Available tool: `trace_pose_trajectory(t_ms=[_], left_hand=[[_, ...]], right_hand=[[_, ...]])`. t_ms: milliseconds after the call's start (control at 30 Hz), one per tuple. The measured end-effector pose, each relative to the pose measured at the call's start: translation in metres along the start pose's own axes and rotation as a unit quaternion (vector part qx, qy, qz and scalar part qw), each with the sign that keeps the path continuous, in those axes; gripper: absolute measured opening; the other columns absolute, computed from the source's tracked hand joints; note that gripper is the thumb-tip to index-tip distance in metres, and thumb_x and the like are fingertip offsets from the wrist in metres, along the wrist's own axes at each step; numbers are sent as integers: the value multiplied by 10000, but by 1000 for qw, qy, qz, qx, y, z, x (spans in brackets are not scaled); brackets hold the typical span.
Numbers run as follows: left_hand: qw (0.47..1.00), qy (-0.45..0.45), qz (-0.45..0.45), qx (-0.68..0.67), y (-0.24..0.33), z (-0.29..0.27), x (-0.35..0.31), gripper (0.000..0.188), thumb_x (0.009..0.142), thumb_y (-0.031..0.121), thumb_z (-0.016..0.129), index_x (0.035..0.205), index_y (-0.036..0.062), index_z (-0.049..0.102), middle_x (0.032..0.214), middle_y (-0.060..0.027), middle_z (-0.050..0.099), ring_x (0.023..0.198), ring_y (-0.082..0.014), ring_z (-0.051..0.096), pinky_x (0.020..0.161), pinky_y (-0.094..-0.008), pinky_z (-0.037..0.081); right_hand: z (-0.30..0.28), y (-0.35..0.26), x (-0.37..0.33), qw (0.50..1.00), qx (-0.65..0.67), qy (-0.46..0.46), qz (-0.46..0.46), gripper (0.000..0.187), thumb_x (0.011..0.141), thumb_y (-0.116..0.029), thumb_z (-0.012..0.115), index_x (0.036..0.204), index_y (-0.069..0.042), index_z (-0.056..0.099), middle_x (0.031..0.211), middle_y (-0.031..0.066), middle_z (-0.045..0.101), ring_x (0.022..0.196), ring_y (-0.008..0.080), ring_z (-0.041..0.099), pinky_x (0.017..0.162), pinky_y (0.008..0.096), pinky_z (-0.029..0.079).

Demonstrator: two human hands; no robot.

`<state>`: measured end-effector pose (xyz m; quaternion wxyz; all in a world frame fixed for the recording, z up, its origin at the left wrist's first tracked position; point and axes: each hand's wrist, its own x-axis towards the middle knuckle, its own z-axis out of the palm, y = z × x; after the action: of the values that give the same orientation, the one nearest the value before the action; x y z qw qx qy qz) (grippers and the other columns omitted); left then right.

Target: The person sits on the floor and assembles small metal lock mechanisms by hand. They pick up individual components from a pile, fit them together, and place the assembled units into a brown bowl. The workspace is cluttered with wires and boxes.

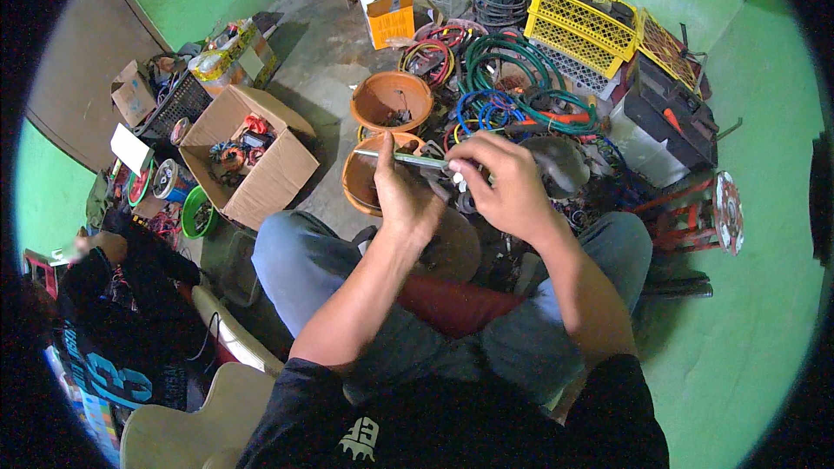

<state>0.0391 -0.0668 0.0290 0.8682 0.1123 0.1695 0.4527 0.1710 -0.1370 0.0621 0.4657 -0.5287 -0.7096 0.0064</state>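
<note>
A slim, straight tool (pixel 420 161) with a silvery-green body, thinner at its left end, lies crosswise between my hands above my lap. I cannot make out its exact kind. My left hand (pixel 403 200) is closed on it, thumb raised against its left part. At the right end, the thumb and fingers of my right hand (pixel 497 181) pinch it. A small white piece (pixel 459 179) shows just under the right fingertips; whether it belongs to the tool is unclear. Behind the hands stand two orange-brown bowls, the nearer bowl (pixel 358 181) partly hidden by my left hand and the farther bowl (pixel 391 87) holding small dark bits.
To the left stands an open cardboard box (pixel 276 165) of cables and parts, beside a green basin (pixel 200 214). Coiled green hose (pixel 486 56), yellow crates (pixel 580 22) and a black toolbox (pixel 665 108) crowd the right. A red stool (pixel 695 217) leans there. Another person's dark shirt (pixel 130 330) shows at left.
</note>
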Motion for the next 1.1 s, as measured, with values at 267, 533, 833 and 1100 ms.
trace_pose_trajectory(t_ms=[267, 533, 833, 1100], left_hand=[[1000, 18, -5, -2, 10, -6, 1, 498, 974, 509, 462, 1189, 64, 522, 1058, -109, 614, 971, -274, 608, 906, -456, 480], [999, 43, 17, -29, 12, -7, 4, 435, 963, 477, 519, 1086, 60, 516, 906, -79, 547, 878, -255, 578, 880, -443, 489], [999, 30, 19, -28, 15, -7, 7, 423, 967, 458, 516, 1065, 46, 513, 957, -105, 568, 920, -281, 596, 878, -441, 499], [998, -1, 11, -58, 21, -12, 12, 411, 963, 439, 523, 1060, 40, 535, 946, -123, 592, 940, -319, 606, 888, -488, 499]], right_hand=[[-27, -1, 5, 870, 401, 34, 283, 113, 972, -136, 591, 936, -40, 641, 754, 22, 615, 677, 114, 605, 593, 265, 488], [-32, 5, 4, 744, 599, 46, 291, 191, 1001, -233, 566, 913, -67, 597, 740, 10, 547, 692, 149, 594, 627, 301, 488], [-44, 7, 6, 773, 553, 33, 309, 181, 991, -224, 576, 929, -54, 584, 773, 21, 538, 719, 161, 590, 620, 304, 484], [-93, 44, 2, 956, 34, 20, 291, 104, 917, -62, 644, 999, 2, 648, 789, 51, 633, 680, 128, 603, 641, 282, 497]])
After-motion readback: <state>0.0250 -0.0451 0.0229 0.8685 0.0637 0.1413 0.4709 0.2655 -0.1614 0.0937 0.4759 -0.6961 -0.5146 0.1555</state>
